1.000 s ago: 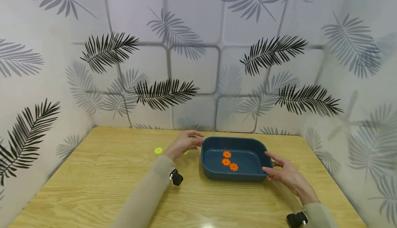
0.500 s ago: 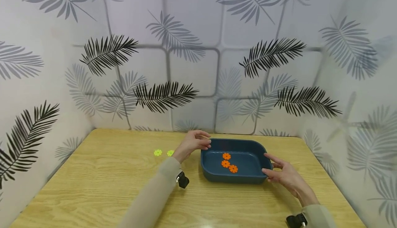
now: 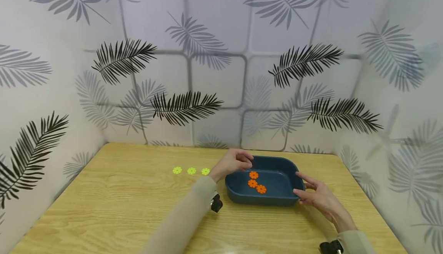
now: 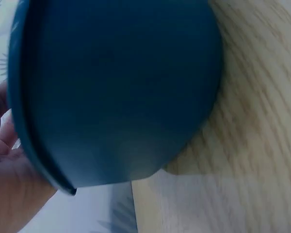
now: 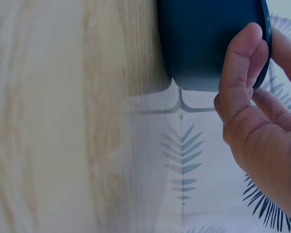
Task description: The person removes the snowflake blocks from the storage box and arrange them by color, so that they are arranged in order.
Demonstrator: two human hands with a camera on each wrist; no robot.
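Note:
A deep, dark blue basin (image 3: pixel 264 200) with rounded corners stands on the wooden table. Inside it lie orange notched, flower-shaped discs (image 3: pixel 252 183), three in all, close together. My left hand (image 3: pixel 231 165) hovers over the basin's left end, fingers loosely bent and nothing visible in them. In the left wrist view the basin's outer wall (image 4: pixel 111 97) covers most of the picture, and part of the left hand (image 4: pixel 12 189) shows behind the rim. My right hand (image 3: pixel 320 200) grips the basin's right end; in the right wrist view its fingers (image 5: pixel 237 73) and thumb straddle the rim.
Left of the basin, three yellow-green discs (image 3: pixel 191 171) of the same shape lie in a row on the table (image 3: pixel 114 196). A wall (image 3: pixel 214 73) with leaf patterns rises behind the table and along both sides.
My left hand has moved right, from beside the basin's left rim to above its inside, uncovering the row of yellow-green discs. The right hand and basin have stayed in place.

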